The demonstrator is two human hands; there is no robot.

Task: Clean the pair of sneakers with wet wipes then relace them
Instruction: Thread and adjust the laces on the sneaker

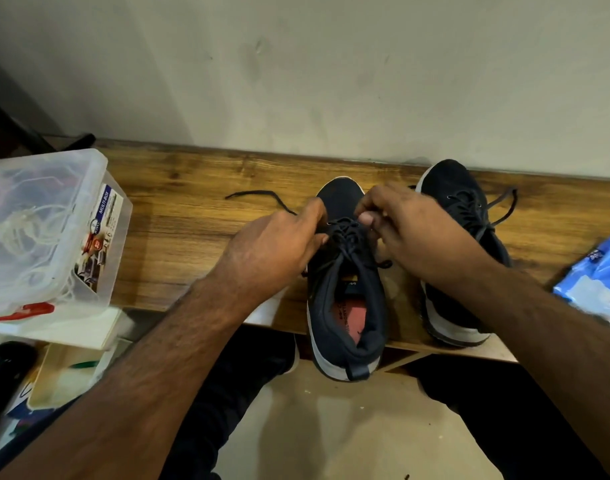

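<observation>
The near sneaker (346, 299) stands on the wooden tabletop (192, 230), toe toward the wall, heel hanging over the front edge. Both hands work at its upper eyelets: the left hand (275, 247) curls its fingers round the dark lace (258, 195), whose loose end trails left of the sneaker, and the right hand (400, 223) pinches the lace just above the tongue. The second sneaker (459, 216) sits just right of it, laced. A blue wipes pack (597, 282) lies farther right; a clear plastic box (47, 230) stands well left.

Single head view: looks forward-down, close over bench (199, 188); edges probably wide-angle warped.
</observation>
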